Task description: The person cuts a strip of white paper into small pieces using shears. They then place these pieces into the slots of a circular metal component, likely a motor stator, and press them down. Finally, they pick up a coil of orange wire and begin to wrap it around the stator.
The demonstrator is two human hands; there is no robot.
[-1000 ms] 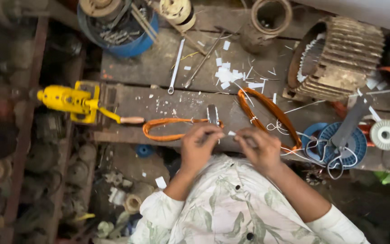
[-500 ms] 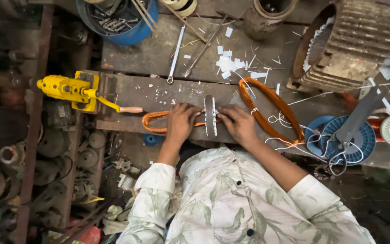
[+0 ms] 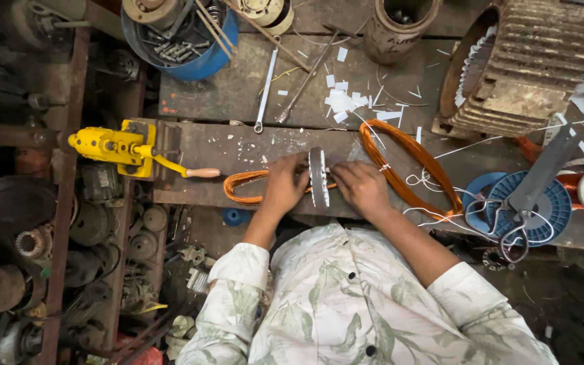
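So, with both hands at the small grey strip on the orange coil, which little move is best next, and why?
Probably slide the grey strip further along the orange coil. The left hand and right hand pinch it from both sides, upright on the wires.

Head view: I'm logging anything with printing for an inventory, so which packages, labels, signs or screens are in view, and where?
No packages, signs, screens or printed labels can be made out.
Nearest things: blank white paper scraps, small cut rectangles, scattered on the wooden workbench above the hands.
White slotted strip, narrow and upright, between the left hand and right hand; no marking visible.
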